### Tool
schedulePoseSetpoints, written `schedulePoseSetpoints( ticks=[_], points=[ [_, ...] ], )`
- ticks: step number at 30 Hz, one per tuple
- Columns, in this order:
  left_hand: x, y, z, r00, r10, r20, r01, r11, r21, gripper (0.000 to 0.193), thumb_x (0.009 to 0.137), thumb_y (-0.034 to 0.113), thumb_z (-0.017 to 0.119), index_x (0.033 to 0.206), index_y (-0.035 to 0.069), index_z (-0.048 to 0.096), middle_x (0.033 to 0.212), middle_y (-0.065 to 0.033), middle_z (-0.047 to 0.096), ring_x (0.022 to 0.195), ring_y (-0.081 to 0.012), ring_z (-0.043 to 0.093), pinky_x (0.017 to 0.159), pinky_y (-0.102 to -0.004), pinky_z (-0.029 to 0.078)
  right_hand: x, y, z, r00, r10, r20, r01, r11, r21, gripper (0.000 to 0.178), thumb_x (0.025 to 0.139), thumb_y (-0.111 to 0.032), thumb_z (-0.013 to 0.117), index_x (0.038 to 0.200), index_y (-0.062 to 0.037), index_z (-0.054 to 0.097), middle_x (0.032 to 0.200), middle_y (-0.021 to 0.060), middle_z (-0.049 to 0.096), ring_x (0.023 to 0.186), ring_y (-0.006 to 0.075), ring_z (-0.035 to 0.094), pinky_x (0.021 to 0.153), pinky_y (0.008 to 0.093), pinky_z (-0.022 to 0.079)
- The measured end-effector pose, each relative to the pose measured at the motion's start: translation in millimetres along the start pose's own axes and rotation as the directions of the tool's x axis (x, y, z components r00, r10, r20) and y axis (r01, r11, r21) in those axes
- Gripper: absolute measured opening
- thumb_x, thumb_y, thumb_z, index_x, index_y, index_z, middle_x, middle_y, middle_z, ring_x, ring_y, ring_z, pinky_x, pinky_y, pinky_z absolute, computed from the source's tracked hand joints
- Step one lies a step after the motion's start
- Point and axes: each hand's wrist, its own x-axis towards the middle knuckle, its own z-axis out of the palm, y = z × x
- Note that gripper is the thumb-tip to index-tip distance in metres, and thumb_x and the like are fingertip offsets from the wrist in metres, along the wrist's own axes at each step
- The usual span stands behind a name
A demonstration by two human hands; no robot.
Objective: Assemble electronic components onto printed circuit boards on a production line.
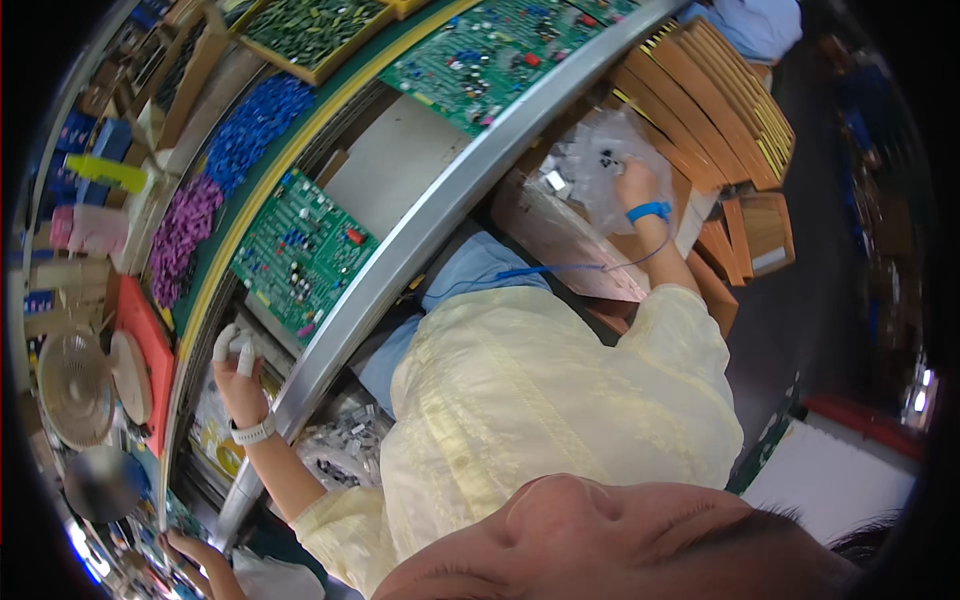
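My left hand [240,385], with white finger covers and a pale wristband, is beside the near end of a green circuit board [300,258]. Its fingers are bent but apart, and I see nothing between them. The board carries many small parts and lies between a yellow-edged rail and a silver one. On the right, my right hand [637,187] reaches into a clear plastic bag [595,165] holding small black parts. The bag partly hides its fingers. A blue wrist strap [650,211] with a cord is around that wrist. The bag rests in an open cardboard box [570,235].
More circuit boards [475,60] lie farther up the line. Blue parts [255,125] and purple parts [185,235] are heaped beyond the yellow rail [240,200]. Cardboard dividers [700,100] stand at right. A bag of grey parts [345,440] sits below the silver rail [420,225]. Another person's hand [195,555] is lower left.
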Motion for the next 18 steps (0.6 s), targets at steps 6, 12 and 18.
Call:
schedulePoseSetpoints(
  ticks=[6,12,18],
  points=[
    [-3,13,19,0.998,-0.045,-0.032,0.049,0.989,0.137,0.032,0.08,0.013,0.063,0.11,0.005,0.054,0.078,-0.0009,0.057,0.066,-0.0078,0.053,0.057,-0.0212,0.044,15,2,10,0.93,0.207,0.304,-0.192,0.978,-0.078,0.051,0.078,-0.043,0.053,0.106,-0.0002,0.059,0.103,0.0296,0.057,0.099,0.0442,0.054,0.087,0.0468,0.042],
    [11,0,34,0.997,0.027,0.071,-0.032,0.997,0.07,0.023,0.081,0.006,0.063,0.101,0.001,0.054,0.074,-0.0016,0.055,0.062,-0.009,0.053,0.055,-0.0221,0.043,59,145,110,0.913,0.159,0.376,-0.137,0.987,-0.084,0.04,0.07,-0.025,0.056,0.097,0.0038,0.062,0.098,0.0297,0.058,0.097,0.0442,0.054,0.086,0.0457,0.043],
    [12,14,42,0.993,-0.105,0.052,0.099,0.988,0.116,0.023,0.082,0.009,0.063,0.101,0.0,0.055,0.08,-0.0034,0.06,0.07,-0.0096,0.059,0.06,-0.0222,0.047,59,51,-23,0.923,0.028,0.384,0.028,0.99,-0.139,0.033,0.067,-0.018,0.063,0.094,0.0019,0.063,0.093,0.0274,0.061,0.093,0.0402,0.059,0.079,0.043,0.047]
  ],
)
